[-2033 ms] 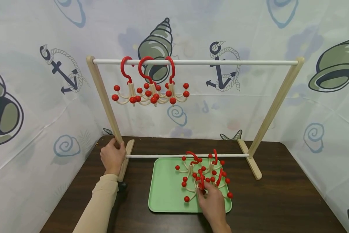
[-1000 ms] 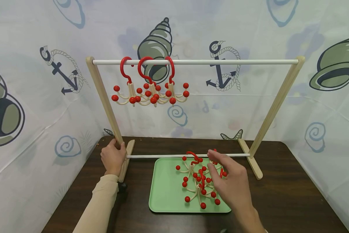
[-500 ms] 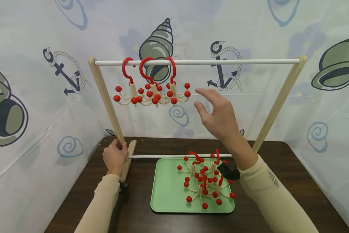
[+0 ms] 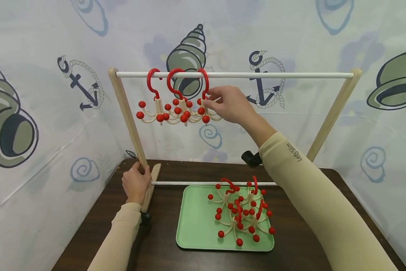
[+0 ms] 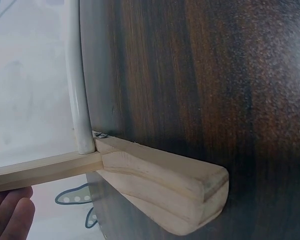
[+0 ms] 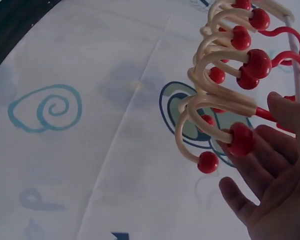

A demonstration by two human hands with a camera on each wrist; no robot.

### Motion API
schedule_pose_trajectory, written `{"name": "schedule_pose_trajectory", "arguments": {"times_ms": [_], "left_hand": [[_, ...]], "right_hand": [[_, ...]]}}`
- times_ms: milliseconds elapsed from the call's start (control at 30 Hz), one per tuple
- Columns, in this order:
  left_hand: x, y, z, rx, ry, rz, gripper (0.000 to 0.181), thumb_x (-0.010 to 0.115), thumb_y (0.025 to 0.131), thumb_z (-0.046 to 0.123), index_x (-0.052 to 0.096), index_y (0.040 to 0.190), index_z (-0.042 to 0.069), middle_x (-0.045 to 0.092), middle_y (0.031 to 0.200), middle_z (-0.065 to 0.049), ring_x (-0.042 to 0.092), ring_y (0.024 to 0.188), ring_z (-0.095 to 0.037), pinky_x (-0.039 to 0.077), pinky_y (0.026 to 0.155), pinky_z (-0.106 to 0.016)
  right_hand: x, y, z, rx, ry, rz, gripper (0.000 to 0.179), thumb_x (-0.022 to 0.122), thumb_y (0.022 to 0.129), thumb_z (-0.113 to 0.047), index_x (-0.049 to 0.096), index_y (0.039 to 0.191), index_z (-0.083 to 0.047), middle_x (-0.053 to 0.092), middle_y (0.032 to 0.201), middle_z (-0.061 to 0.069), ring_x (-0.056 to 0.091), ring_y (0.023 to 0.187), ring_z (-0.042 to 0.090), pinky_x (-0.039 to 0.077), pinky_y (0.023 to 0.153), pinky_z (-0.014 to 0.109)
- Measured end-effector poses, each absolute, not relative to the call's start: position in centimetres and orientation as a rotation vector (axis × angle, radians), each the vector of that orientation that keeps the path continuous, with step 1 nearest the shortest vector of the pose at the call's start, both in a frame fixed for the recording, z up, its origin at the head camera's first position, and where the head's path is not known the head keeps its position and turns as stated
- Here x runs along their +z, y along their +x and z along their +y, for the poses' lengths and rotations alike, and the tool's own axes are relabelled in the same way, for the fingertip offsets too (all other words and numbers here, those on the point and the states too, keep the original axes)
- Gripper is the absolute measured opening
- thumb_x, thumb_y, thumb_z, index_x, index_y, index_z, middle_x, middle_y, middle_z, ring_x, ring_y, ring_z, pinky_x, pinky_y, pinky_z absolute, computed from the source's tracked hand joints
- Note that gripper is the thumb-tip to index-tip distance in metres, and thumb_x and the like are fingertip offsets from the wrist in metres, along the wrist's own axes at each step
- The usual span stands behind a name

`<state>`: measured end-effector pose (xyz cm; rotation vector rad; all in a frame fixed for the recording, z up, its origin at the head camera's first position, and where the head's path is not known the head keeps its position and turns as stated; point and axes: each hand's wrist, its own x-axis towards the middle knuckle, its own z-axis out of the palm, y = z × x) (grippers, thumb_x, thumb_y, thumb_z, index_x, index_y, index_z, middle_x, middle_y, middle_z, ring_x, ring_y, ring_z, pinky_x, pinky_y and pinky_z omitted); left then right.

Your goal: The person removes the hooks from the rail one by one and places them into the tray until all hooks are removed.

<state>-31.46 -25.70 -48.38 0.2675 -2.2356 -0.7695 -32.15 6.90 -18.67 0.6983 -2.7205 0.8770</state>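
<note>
In the head view my left hand [image 4: 136,184] grips the left wooden post [image 4: 126,109] of a stand low down; its fingers [image 5: 17,220] show beside that post in the left wrist view. Three hangers hang on the white top rod [image 4: 274,75], each a red hook over cream arms tipped with red balls. At the rightmost of these, my right hand [image 4: 231,103] pinches the hanger [image 4: 206,82] at its neck, just under the hook. The right wrist view shows the thumb at the red neck, with the other fingers [image 6: 235,195] spread beyond the cream stem [image 6: 230,100].
A green tray [image 4: 194,226] on the dark table [image 4: 158,244] bears several more such hangers, bunched on its right side. Behind the tray runs the white lower rod [image 4: 175,183]. My right sleeve [image 4: 311,188] covers part of the right post. A patterned cloth [image 4: 87,139] hangs behind.
My right hand has left a hanger on the tray, risen past the lower rod and moved left to the rightmost hanging hanger. My left hand has stayed on the post.
</note>
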Motion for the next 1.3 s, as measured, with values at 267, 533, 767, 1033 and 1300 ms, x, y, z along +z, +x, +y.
{"name": "schedule_pose_trajectory", "arguments": {"times_ms": [267,533,767,1033,1300], "left_hand": [[-48.2,-31.3,-25.5,-0.772,0.279,-2.232,0.018,0.07,0.088,0.023,0.066,0.083,0.006,0.063,0.063,-0.01,0.061,0.06,-0.038,0.045,0.057,-0.054],[-48.4,-31.3,-25.6,-0.753,0.25,-2.219,0.019,0.068,0.087,0.025,0.065,0.081,0.007,0.062,0.061,-0.009,0.061,0.058,-0.038,0.044,0.054,-0.054],[-48.5,-31.4,-25.7,-0.739,0.247,-2.205,0.019,0.069,0.087,0.025,0.066,0.082,0.006,0.063,0.061,-0.009,0.061,0.057,-0.038,0.044,0.053,-0.054],[-48.6,-31.5,-25.8,-0.747,0.258,-2.203,0.018,0.07,0.086,0.024,0.066,0.083,0.006,0.063,0.061,-0.01,0.061,0.058,-0.039,0.044,0.053,-0.054],[-48.5,-31.6,-25.7,-0.747,0.259,-2.207,0.018,0.07,0.086,0.024,0.066,0.082,0.006,0.063,0.061,-0.01,0.061,0.057,-0.038,0.044,0.054,-0.054]], "right_hand": [[-19.5,-33.8,6.4,1.046,0.678,-2.726,0.039,0.066,0.095,-0.029,0.064,0.128,-0.009,0.069,0.112,0.005,0.061,0.104,0.02,0.052,0.079,0.035],[-20.3,-34.0,6.4,1.042,0.62,-2.695,0.035,0.065,0.095,-0.029,0.068,0.124,-0.009,0.07,0.108,0.004,0.06,0.098,0.019,0.051,0.077,0.033],[-19.9,-33.8,6.4,0.967,0.627,-2.63,0.033,0.063,0.096,-0.027,0.067,0.124,-0.009,0.07,0.113,0.005,0.062,0.103,0.02,0.05,0.082,0.034],[-19.8,-33.6,7.0,1.024,0.617,-2.524,0.033,0.063,0.097,-0.026,0.067,0.124,-0.008,0.069,0.115,0.005,0.064,0.101,0.018,0.05,0.083,0.032],[-21.9,-32.8,8.1,1.093,0.569,-2.405,0.031,0.063,0.096,-0.026,0.067,0.121,-0.008,0.069,0.11,0.006,0.065,0.092,0.02,0.052,0.077,0.034]]}}
